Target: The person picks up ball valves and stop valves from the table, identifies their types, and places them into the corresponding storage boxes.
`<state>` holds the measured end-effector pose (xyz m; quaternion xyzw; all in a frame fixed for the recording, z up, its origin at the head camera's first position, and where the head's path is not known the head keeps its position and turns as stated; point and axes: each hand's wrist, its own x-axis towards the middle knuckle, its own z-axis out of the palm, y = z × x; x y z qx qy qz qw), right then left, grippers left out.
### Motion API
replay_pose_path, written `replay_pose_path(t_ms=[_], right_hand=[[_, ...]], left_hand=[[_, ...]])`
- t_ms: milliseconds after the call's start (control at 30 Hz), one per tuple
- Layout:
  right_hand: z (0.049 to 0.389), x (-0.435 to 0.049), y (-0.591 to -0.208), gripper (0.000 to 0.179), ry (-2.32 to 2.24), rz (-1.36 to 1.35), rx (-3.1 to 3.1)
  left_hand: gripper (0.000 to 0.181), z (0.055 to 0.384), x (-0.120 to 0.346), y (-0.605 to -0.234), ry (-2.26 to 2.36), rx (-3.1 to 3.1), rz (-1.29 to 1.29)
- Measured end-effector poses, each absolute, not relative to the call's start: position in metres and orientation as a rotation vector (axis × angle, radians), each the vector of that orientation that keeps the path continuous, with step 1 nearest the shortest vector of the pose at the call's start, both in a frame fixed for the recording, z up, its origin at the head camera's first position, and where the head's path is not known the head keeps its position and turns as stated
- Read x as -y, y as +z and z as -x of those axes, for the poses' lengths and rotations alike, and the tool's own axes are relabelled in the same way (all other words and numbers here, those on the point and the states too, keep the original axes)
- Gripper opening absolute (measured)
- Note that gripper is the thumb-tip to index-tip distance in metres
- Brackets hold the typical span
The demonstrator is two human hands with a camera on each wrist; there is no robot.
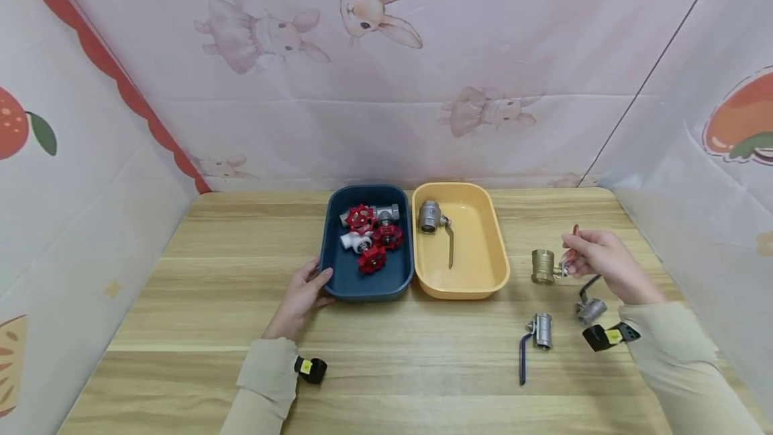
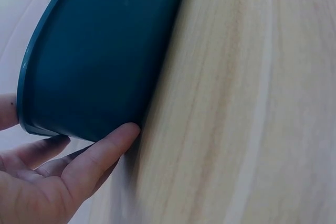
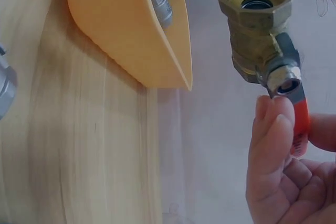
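Note:
My right hand [image 1: 594, 262] pinches the red handle of a brass ball valve [image 1: 543, 266] between thumb and fingers. In the right wrist view the threaded mouth of this brass valve [image 3: 254, 24] shows, and it hangs off the table. My left hand [image 1: 302, 299] holds the near left corner of a dark blue bin [image 1: 368, 297], thumb over the rim and fingers against the outer wall [image 2: 100, 51]. Inside that bin lie several valves with red handwheels [image 1: 371, 259]. To its right stands a yellow bin [image 1: 477, 267] with one steel ball valve [image 1: 430, 217] in it.
Two more steel ball valves lie on the wooden table [image 1: 386, 368]: one with a blue lever [image 1: 542, 331] near the front, the other [image 1: 590, 311] below my right hand. Printed cloth walls [image 1: 362, 133] stand behind the table and at both sides.

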<state>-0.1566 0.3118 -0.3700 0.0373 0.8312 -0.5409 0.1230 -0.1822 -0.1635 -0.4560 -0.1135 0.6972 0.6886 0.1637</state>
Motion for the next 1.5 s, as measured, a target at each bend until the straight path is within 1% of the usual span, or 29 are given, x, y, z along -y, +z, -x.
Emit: replay_pose_path(t_ms=[167,367,767,1033,1133,1267,1500], right_hand=[[0.164,-0.304,-0.368,0.029,-1.594,-0.102,-2.413],[0.174,-0.295,-0.368,0.032,-1.621,-0.098,-2.391],[0.190,-0.276,-0.368,0.030,-1.672,-0.078,-2.361],[0.204,-0.260,-0.372,0.030,-1.665,-0.064,-2.339],[0.208,-0.253,-0.372,0.028,-1.658,-0.066,-2.321],[0.213,-0.243,-0.373,0.024,-1.667,-0.064,-2.284],[0.220,-0.227,-0.370,0.025,-1.654,-0.075,-2.262]], left_hand=[[0.053,0.182,0.164,-0.456,1.951,-1.994,0.333],[0.052,0.183,0.164,-0.456,1.947,-1.995,0.338],[0.051,0.182,0.166,-0.465,1.964,-2.034,0.308],[0.058,0.183,0.167,-0.470,1.999,-2.031,0.248],[0.055,0.184,0.168,-0.473,1.976,-2.032,0.276],[0.053,0.182,0.166,-0.467,1.982,-2.030,0.269],[0.049,0.181,0.165,-0.459,2.003,-1.994,0.263]])
